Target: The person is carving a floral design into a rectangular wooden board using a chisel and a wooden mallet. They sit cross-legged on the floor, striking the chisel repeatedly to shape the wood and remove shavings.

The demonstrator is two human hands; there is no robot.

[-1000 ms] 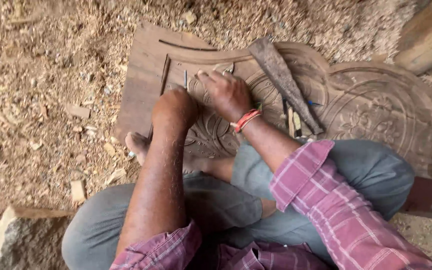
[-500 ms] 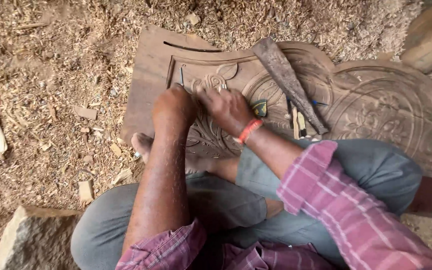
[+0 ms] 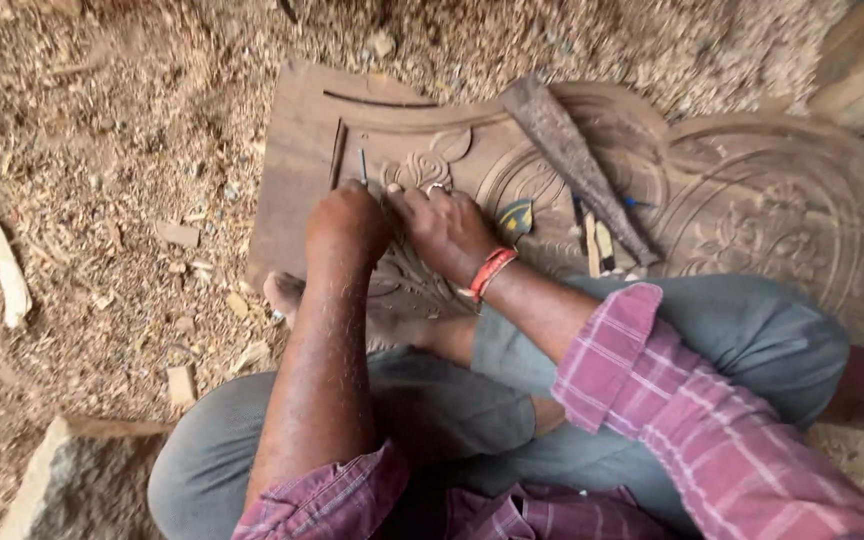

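you sit cross-legged on the floor [image 3: 82,200], which is covered in sawdust and wood chips, with a carved wooden panel [image 3: 302,160] lying flat in front of your knees. your left hand [image 3: 347,222] is clenched around a thin chisel [image 3: 362,165], whose metal tip pokes up past your knuckles near the panel's left edge. your right hand [image 3: 447,230], with a ring and an orange wristband [image 3: 489,272], presses flat on the floral carving beside it, touching your left hand; it grasps nothing that shows. a long wooden mallet [image 3: 577,170] lies untouched across the panel's middle, and a few spare chisels [image 3: 597,240] lie just beside its lower end.

as for progress, the work looks well advanced: scrolls, arches and a round motif toward the right edge are already cut in relief, and a leaf ornament shows just above your fingers. the left end near the top corner remains mostly plain, with only a couple of grooves, so that part seems left to do.
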